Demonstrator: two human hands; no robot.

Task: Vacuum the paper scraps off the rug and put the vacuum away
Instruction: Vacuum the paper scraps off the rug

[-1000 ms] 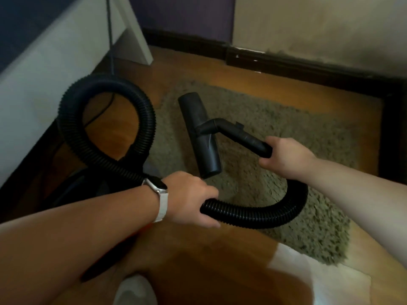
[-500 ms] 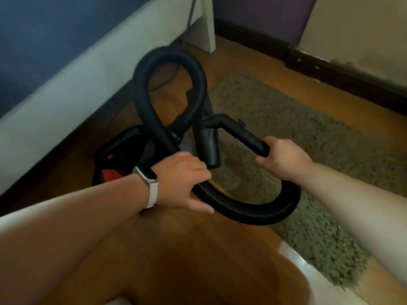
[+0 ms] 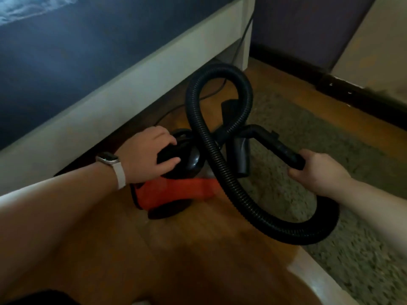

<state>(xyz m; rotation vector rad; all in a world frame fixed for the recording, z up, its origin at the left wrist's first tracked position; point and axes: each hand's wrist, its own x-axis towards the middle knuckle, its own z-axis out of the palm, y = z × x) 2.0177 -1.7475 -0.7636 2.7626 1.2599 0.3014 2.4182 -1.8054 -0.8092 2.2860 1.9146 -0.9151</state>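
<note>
Fingers (image 3: 296,172) of the right hand (image 3: 317,172) are wrapping tightly around the end of the black wand (image 3: 277,144), with the ribbed hose (image 3: 222,175) looping below and then arching up over the floor. Left hand (image 3: 146,154), wearing a watch (image 3: 108,160), is curling its fingers over the black top of the orange vacuum (image 3: 174,194), which is sitting on the wooden floor (image 3: 198,249) just beside the shaggy rug (image 3: 330,137). Behind it, a white bed frame (image 3: 132,89) is running along, its cord (image 3: 240,47) hanging at the corner.
</note>
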